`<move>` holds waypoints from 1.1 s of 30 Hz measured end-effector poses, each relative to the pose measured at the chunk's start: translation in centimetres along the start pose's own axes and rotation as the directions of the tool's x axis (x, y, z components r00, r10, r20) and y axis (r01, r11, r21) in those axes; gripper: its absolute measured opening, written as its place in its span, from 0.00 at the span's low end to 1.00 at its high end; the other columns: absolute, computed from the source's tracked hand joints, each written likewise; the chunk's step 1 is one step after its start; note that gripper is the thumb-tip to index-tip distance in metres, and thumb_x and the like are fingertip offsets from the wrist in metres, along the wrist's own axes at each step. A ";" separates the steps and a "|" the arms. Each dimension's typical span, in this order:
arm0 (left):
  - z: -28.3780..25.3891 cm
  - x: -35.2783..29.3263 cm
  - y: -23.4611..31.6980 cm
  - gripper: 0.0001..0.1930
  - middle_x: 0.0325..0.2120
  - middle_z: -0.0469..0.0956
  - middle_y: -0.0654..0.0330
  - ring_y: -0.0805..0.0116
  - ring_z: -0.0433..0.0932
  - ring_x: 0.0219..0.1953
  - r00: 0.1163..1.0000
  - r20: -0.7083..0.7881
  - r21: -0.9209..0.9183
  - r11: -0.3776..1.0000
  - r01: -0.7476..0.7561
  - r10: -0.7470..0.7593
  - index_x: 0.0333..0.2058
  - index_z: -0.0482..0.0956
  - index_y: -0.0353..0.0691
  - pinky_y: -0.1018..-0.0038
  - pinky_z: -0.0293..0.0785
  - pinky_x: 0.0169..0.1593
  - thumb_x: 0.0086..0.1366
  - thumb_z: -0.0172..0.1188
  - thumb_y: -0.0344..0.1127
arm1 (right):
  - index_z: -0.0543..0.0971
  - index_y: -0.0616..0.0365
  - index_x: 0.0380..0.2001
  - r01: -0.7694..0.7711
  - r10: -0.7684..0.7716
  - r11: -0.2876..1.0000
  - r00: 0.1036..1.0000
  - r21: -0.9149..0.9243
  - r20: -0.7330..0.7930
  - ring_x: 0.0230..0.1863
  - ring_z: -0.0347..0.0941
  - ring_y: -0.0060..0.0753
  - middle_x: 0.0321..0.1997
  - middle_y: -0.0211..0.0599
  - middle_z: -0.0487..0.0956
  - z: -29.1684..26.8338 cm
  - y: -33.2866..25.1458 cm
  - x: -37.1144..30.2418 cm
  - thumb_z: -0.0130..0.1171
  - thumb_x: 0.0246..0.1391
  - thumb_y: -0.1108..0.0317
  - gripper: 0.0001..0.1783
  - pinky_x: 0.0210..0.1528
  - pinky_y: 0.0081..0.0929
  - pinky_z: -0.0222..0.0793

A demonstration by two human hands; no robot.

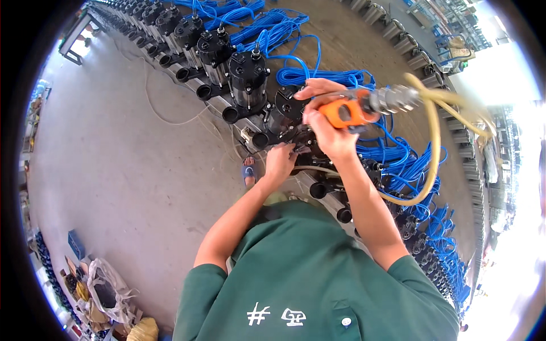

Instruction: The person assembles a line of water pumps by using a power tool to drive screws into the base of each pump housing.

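Observation:
My right hand (329, 122) is closed around an orange air tool (346, 113), raised over the row of pumps. A silver coupling (395, 99) sticks out of the tool to the right, and a yellowish hose (434, 142) loops down from it. Below and to the left, my left hand (280, 161) is at the side of a black-topped pump (284, 112), its fingers bent together. Whatever the left fingers grip is dark and too hidden to name. Part of that pump lies behind my right hand and the tool.
Similar black and steel pumps (248, 79) stand in a long diagonal row, with outlet pipes facing left. Coiled blue cables (335, 77) lie along their right side. Steel cylinders (405, 44) line the far right. A clear plastic bag (108, 287) sits among clutter at lower left.

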State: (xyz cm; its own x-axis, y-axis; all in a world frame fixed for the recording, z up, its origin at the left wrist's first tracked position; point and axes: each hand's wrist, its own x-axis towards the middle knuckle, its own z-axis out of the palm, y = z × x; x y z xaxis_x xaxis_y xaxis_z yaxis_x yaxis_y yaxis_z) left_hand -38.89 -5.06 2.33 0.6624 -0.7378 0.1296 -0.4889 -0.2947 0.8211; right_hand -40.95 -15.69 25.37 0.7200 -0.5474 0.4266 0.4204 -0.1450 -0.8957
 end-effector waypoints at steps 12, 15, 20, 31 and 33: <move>1.0 0.9 -0.3 0.07 0.29 0.81 0.48 0.45 0.81 0.31 0.998 -0.051 -0.031 0.999 -0.043 0.041 0.34 0.86 0.34 0.59 0.78 0.38 0.57 0.64 0.28 | 0.78 0.68 0.45 -0.080 0.079 0.997 0.992 -0.009 -0.096 0.36 0.78 0.23 0.35 0.36 0.80 -3.2 0.8 -3.3 0.56 0.48 0.85 0.18 0.38 0.20 0.75; 0.8 0.8 -0.4 0.07 0.28 0.81 0.48 0.45 0.81 0.30 0.998 -0.038 -0.060 0.996 -0.061 0.058 0.33 0.86 0.34 0.59 0.78 0.37 0.56 0.64 0.28 | 0.79 0.67 0.42 -0.097 0.095 0.995 0.987 -0.007 -0.129 0.33 0.76 0.22 0.33 0.35 0.80 -3.0 1.7 -3.6 0.59 0.46 0.84 0.16 0.37 0.21 0.74; 0.3 0.7 0.0 0.07 0.27 0.81 0.48 0.46 0.80 0.29 0.995 -0.038 -0.059 0.994 -0.091 0.089 0.33 0.85 0.33 0.59 0.77 0.37 0.55 0.65 0.27 | 0.79 0.67 0.40 -0.105 0.104 0.994 0.988 -0.005 -0.115 0.32 0.76 0.21 0.32 0.33 0.79 -3.1 2.1 -3.9 0.59 0.46 0.84 0.15 0.35 0.20 0.73; -5.8 2.7 4.3 0.10 0.32 0.82 0.47 0.46 0.82 0.34 0.960 0.277 0.180 0.979 -0.098 0.045 0.38 0.84 0.33 0.60 0.79 0.41 0.57 0.63 0.27 | 0.74 0.64 0.56 -0.038 0.039 0.999 0.994 0.012 -0.105 0.32 0.75 0.20 0.40 0.40 0.81 -4.6 -5.1 -2.1 0.55 0.49 0.78 0.27 0.35 0.18 0.70; -10.7 4.5 9.7 0.08 0.31 0.82 0.48 0.51 0.83 0.33 0.945 0.311 0.040 0.992 -0.118 0.100 0.37 0.84 0.33 0.65 0.80 0.40 0.58 0.65 0.26 | 0.75 0.64 0.54 0.014 -0.023 0.999 0.979 -0.044 -0.202 0.30 0.74 0.17 0.40 0.40 0.81 -6.5 -6.1 -2.8 0.56 0.51 0.77 0.24 0.33 0.16 0.70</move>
State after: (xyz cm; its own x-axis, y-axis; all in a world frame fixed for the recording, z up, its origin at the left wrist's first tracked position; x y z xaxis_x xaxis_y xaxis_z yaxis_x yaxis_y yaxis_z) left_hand -34.61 -4.71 16.85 0.4005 -0.9157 0.0318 -0.5859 -0.2293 0.7773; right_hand -49.10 -18.63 28.84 0.5836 -0.6992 0.4129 0.4063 -0.1888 -0.8940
